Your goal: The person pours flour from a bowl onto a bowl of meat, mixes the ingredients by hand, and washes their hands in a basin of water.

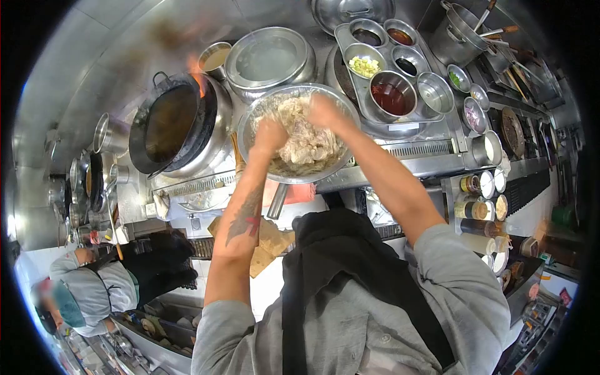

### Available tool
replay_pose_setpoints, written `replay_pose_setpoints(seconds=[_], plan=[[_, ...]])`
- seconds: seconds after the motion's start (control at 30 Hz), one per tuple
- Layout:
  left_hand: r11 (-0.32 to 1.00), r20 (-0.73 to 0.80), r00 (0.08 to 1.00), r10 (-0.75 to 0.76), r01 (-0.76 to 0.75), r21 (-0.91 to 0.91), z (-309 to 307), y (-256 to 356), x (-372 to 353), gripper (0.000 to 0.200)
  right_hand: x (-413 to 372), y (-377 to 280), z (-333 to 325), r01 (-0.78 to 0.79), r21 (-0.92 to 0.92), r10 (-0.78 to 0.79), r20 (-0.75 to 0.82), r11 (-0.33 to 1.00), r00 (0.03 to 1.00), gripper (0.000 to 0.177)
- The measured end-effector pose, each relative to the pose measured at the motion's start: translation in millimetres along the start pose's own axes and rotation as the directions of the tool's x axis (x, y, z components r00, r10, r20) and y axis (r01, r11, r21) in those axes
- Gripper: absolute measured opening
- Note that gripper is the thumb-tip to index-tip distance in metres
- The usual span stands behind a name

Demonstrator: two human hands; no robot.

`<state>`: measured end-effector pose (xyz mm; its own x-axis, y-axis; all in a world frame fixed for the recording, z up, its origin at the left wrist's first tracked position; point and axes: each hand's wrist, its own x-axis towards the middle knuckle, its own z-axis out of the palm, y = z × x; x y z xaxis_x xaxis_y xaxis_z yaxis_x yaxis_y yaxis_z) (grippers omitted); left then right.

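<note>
Both of my hands are inside a wide metal bowl (pixel 250 106) on the steel counter. It holds pale, flour-coated pieces (pixel 306 144) that look like battered meat, though I cannot be sure of the kind. My left hand (pixel 270 134) is at the bowl's left side, touching the mix, its fingers smeared by motion. On the upper right, my right hand (pixel 326 112) also touches the pieces and is blurred. A metal handle (pixel 277 201) sticks out below the bowl toward me.
Left of the bowl, a black wok (pixel 164 128) of dark liquid sits on a burner, with flame (pixel 199 80) at its edge. A lidded pot (pixel 269 59) stands behind. Sauce containers fill a tray (pixel 431 62) at right. Another person (pixel 94 284) works at lower left.
</note>
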<state>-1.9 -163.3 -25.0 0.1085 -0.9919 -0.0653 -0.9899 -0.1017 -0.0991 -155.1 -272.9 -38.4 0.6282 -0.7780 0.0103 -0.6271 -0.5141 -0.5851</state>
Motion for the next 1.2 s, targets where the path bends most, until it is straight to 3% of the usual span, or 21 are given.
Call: replay_pose_setpoints(seconds=[0.03, 0.07, 0.1, 0.13, 0.17, 0.2, 0.23, 0.3, 0.37, 0.4, 0.5, 0.53, 0.57, 0.63, 0.7, 0.77, 0.83, 0.87, 0.97, 1.13, 1.2], plan=[[0.988, 0.049, 0.991, 0.128, -0.123, -0.098, 12.2, 0.9, -11.3, 0.045, -22.5, -9.9, 9.6, -0.090, -0.160, 0.109, 0.115, 0.983, 0.987, 0.022], [0.974, -0.200, 0.958, 0.205, -0.219, -0.053, 63.5, -4.8, -12.9, 0.044, -37.7, -9.9, 21.7, 0.039, -0.221, 0.000, 0.173, 0.974, 0.985, 0.022], [0.986, 0.047, 0.985, 0.163, -0.164, 0.013, 61.9, -0.5, -16.5, 0.041, -44.7, -5.6, 33.4, 0.168, -0.270, -0.102, 0.241, 0.948, 0.965, 0.022], [0.991, 0.184, 0.974, 0.135, -0.132, -0.028, 40.0, -1.8, -17.5, 0.035, -40.0, -12.2, 21.2, 0.172, -0.263, -0.104, 0.253, 0.949, 0.962, 0.022], [0.993, 0.331, 0.937, 0.114, -0.097, -0.067, 17.3, -1.7, -25.9, 0.031, -37.0, -27.3, -4.5, 0.138, -0.226, -0.033, 0.412, 0.964, 0.911, 0.023], [0.993, 0.346, 0.932, 0.112, -0.094, -0.068, 10.7, -5.7, -35.1, 0.031, -35.6, -39.4, -23.1, 0.099, -0.199, 0.029, 0.554, 0.975, 0.832, 0.024], [0.981, 0.224, 0.967, 0.121, -0.083, -0.174, -2.5, -16.0, -30.7, 0.029, -27.4, -42.5, -33.7, 0.106, -0.204, 0.022, 0.544, 0.973, 0.839, 0.024], [0.957, 0.082, 0.992, 0.100, -0.073, -0.282, -41.2, -27.2, -26.0, 0.026, -13.6, -49.3, -55.2, 0.200, -0.068, -0.179, 0.235, 0.978, 0.955, 0.024], [0.753, -0.277, 0.958, -0.068, -0.133, -0.644, -86.3, -34.2, -41.5, 0.017, -14.2, -71.8, -91.6, 0.310, 0.140, -0.307, -0.042, 0.940, 0.951, 0.017], [0.766, -0.368, 0.924, -0.106, -0.160, -0.622, -87.4, -43.1, -45.3, 0.020, -22.9, -95.0, -111.2, 0.295, 0.170, -0.263, -0.187, 0.940, 0.946, 0.015], [0.689, -0.433, 0.866, -0.250, -0.155, -0.708, -73.7, -57.2, -61.0, 0.019, -22.3, -99.3, -84.3, 0.180, 0.259, -0.094, -0.314, 0.949, 0.945, 0.019], [0.731, -0.453, 0.853, -0.257, -0.135, -0.669, -40.3, -65.9, -60.6, 0.019, -19.7, -82.4, -52.3, 0.118, 0.087, -0.112, -0.071, 0.989, 0.991, 0.022], [0.567, -0.337, 0.890, -0.307, -0.113, -0.816, -33.4, -65.4, -66.1, 0.020, -17.3, -63.9, -21.6, 0.094, -0.105, -0.075, 0.169, 0.990, 0.983, 0.026], [0.567, -0.338, 0.882, -0.329, -0.102, -0.817, -28.0, -61.2, -75.1, 0.021, -27.4, -58.4, 7.4, 0.183, -0.149, -0.126, 0.327, 0.972, 0.937, 0.032], [0.432, -0.358, 0.876, -0.325, -0.199, -0.880, -27.8, -65.2, -72.5, 0.023, -13.8, -88.1, -7.2, 0.143, -0.034, -0.129, 0.265, 0.989, 0.956, 0.034], [0.548, -0.432, 0.840, -0.327, -0.204, -0.811, -21.2, -73.2, -60.0, 0.024, 8.3, -98.3, -4.3, 0.089, 0.089, -0.108, 0.233, 0.992, 0.967, 0.036], [0.436, -0.182, 0.867, -0.464, 0.044, -0.899, -6.9, -81.4, -35.3, 0.023, 73.7, -78.5, 11.7, 0.049, -0.125, -0.024, 0.199, 0.991, 0.980, 0.027], [0.619, -0.343, 0.826, -0.448, 0.009, -0.785, -0.4, -92.7, -24.9, 0.024, 105.0, -77.2, 13.7, 0.057, -0.126, -0.032, 0.193, 0.990, 0.981, 0.027], [0.636, -0.326, 0.740, -0.588, 0.174, -0.752, 40.9, -135.4, -3.2, 0.028, 187.5, -45.5, 31.6, 0.122, -0.206, -0.106, 0.088, 0.971, 0.990, 0.024], [0.385, 0.020, 0.713, -0.701, 0.401, -0.831, 52.0, -173.0, -8.4, 0.028, 283.7, -13.1, 85.9, 0.083, -0.307, -0.043, 0.135, 0.948, 0.990, 0.024], [0.380, 0.022, 0.746, -0.666, 0.364, -0.850, 72.5, -181.8, -2.1, 0.026, 307.1, -16.0, 103.4, 0.159, -0.301, -0.108, 0.180, 0.940, 0.978, 0.025]])
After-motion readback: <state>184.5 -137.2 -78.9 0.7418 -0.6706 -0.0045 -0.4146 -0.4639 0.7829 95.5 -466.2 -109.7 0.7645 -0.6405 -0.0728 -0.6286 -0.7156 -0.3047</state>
